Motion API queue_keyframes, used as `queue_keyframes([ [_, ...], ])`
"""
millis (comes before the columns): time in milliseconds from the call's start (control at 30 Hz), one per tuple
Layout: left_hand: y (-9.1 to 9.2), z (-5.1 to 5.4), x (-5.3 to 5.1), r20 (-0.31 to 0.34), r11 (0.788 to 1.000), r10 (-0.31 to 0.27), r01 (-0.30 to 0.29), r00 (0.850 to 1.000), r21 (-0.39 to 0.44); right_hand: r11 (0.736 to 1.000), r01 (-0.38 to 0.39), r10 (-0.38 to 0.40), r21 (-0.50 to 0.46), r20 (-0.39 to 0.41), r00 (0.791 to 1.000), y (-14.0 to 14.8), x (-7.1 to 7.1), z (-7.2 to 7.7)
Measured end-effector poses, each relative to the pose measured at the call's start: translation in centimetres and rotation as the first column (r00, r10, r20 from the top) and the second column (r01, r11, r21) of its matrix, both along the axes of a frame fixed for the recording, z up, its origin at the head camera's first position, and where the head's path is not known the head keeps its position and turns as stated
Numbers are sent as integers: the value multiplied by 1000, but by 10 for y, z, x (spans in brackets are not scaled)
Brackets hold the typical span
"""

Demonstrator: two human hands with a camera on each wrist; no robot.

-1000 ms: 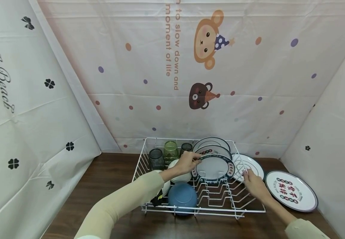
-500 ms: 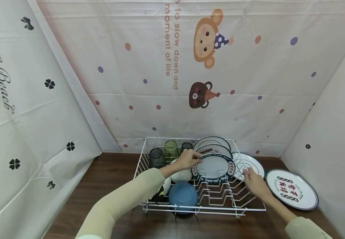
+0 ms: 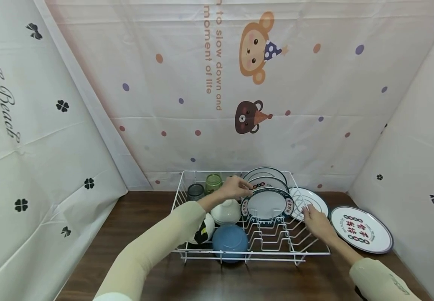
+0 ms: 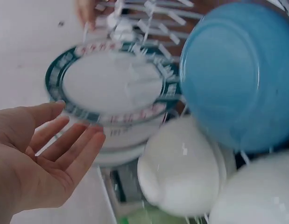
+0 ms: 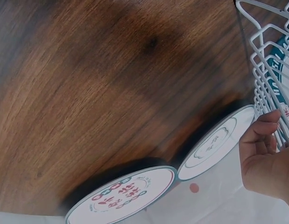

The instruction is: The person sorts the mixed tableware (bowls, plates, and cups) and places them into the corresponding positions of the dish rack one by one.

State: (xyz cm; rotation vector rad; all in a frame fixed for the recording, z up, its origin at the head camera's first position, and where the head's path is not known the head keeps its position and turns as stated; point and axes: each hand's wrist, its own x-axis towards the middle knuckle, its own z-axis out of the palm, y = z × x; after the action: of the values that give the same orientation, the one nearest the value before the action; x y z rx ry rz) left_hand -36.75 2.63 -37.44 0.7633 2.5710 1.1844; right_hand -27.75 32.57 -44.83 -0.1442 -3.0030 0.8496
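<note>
A white plate with a dark green patterned rim stands in the white wire dish rack, in front of two more upright plates. My left hand is at this plate's upper left rim. In the left wrist view the left hand has its fingers spread and relaxed, with nothing between them; whether a fingertip still touches the rim is hard to tell. On the rack's right side my right hand grips the side wire, and the right wrist view shows the right hand with thumb and fingers curled there.
A blue bowl, white bowls, a dark glass and a green glass fill the rack's left side. Two plates lie right of it: one partly behind the rack, one with red characters.
My left hand has let go of the green-rimmed plate and risen slightly from its rim. The right hand keeps its grip on the rack. The head view has shifted a little.
</note>
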Motion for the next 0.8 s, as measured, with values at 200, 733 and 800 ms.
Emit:
queue_keyframes([
  [200, -42, 12, -19, 20, 989, 145, -145, 989, 25, 999, -1, 1, 33, -1, 1000, 5, -8, 3],
  [733, -170, -37, -22, -364, 874, 394, -467, 844, -134, 1000, -13, 13, -23, -1, 1000, 11, -9, -3],
  [800, -179, -49, -15, -345, 849, 442, -510, 828, -136, 1000, -19, 19, -23, -3, 1000, 9, -7, -4],
])
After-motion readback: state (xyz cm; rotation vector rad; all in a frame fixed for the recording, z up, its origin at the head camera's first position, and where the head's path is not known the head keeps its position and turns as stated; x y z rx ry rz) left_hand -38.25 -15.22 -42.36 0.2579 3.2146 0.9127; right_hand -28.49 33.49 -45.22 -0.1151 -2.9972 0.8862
